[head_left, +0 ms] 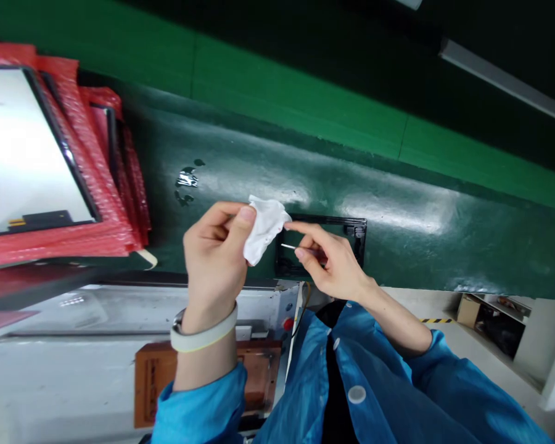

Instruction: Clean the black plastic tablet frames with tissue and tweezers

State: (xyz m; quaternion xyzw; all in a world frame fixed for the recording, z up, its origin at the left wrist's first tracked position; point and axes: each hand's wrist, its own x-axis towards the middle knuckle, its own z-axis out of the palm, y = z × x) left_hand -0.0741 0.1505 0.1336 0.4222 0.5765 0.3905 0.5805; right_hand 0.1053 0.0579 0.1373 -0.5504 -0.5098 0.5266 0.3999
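My left hand (217, 253) pinches a crumpled white cloth (264, 225) between thumb and fingers, held up over the bench. Close beside it, my right hand (335, 259) grips a thin tool with a slim metal tip (287, 246); its handle is hidden in the fingers, so its kind is unclear. The right index finger reaches out to the cloth's edge and seems to touch it. Beneath both hands a black rectangular frame (361, 237) lies on the green bench top (444, 240), partly covered by the hands and cloth.
At the left, screen panels (23, 148) are stacked with red bubble wrap (106, 216). A small wet-looking shiny patch (187, 177) marks the bench. Below the bench edge stands a grey machine with a red button (287, 324). A shelf with a cardboard box (468, 311) is at lower right.
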